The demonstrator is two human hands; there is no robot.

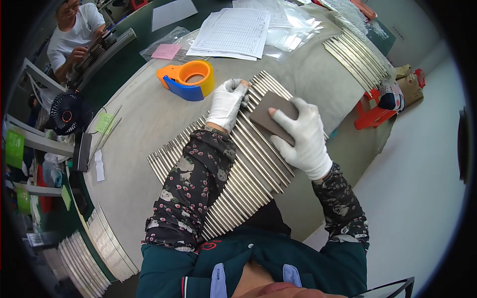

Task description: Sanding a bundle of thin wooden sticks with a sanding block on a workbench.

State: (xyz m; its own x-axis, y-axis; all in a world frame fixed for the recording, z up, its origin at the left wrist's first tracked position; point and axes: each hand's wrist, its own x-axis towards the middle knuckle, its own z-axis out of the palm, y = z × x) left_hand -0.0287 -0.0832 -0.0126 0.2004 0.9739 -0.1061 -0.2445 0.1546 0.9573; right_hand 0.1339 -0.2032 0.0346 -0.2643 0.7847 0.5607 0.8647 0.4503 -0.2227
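Observation:
A row of thin silvery metal rods (248,181) lies side by side across the near part of the table, slanting toward my body. My left hand (226,106), in a white glove with bare fingertips, is closed at the far ends of the rods and pinches a rod there; its fingertips are partly hidden. In my right hand (305,136), also gloved, is a flat grey-brown block (272,118) that looks like a sanding sponge. The block rests over the rods at the right of the row, covering part of them.
An orange and blue tape dispenser (191,79) stands beyond my left hand. Papers (231,32) and clear plastic bags lie behind. More rods (357,59) sit at far right, near a red stool (372,111). Further rod bundles (112,243) are at lower left. A person (77,37) works at far left.

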